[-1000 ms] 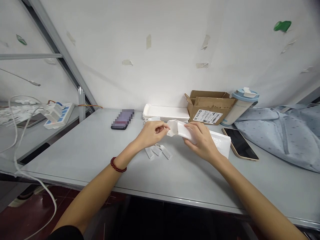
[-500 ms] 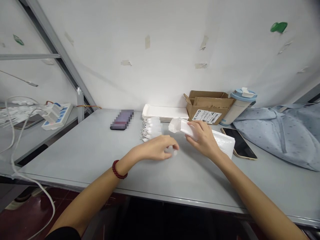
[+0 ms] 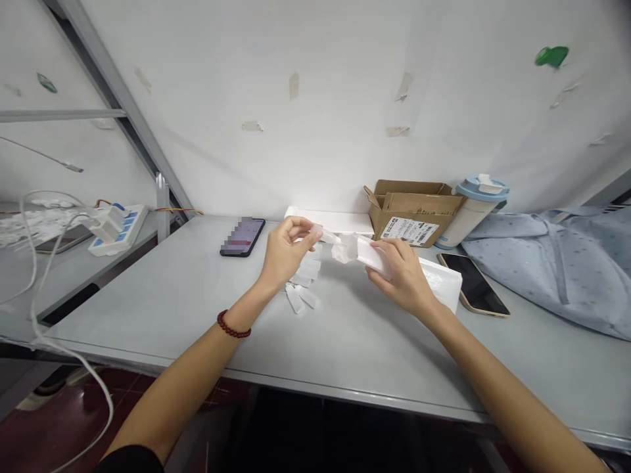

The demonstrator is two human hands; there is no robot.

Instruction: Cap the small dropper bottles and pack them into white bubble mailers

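While the right hand [image 3: 400, 279] clasps a soft white pouch [image 3: 363, 250] mid-frame, the left hand [image 3: 283, 253] pinches a translucent strip [image 3: 318, 231] beside its crumpled mouth. Similar strips [image 3: 303, 297] lie below on the grey table [image 3: 172, 289].

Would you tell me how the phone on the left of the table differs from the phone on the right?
The left phone has a lit screen; the right phone is dark. The left phone has a black rim, the right phone a tan one. The left phone lies alone, the right phone close to a blue cloth. Both lie flat, screen up, on the table.
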